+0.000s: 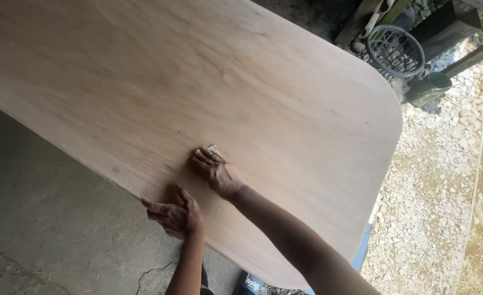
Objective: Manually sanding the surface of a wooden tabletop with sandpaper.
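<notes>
- Forearms enter from the bottom edge, the right one long and diagonal, the left one shorter and nearly upright.
- Left hand (175, 214) grips the near edge of the board (208, 93): thumb on the top face, fingers (149, 206) curled over the edge and pointing left, pressed together rather than spread.
- Right hand (215, 172) lies flat on the board's top face, just beyond the left hand and a little to its right. Its fingers (202, 158) are held close together and press down on a small pad of sandpaper (214, 148), of which only a pale corner shows past the fingertips.
- That pad is therefore under the right fingers, touching both them and the wood; the right hand is the one on it, while the left is near but apart from it.
- Fine dust lies on the wood around and just below the right hand.
- Large and reddish-brown with rounded corners, the board has its long axis running from upper left to lower right; its near edge slants the same way, and untouched surface stretches away from the fingers toward the upper left and upper right.
- Concrete floor (45, 229) with a crack shows beneath the near edge.
- Gravel (438, 180) lies to the right, with a wire basket (397, 52) and a green can (430, 87) at upper right.
- Something blue (364, 248) peeks out under the board's right end; I cannot tell what it is.
</notes>
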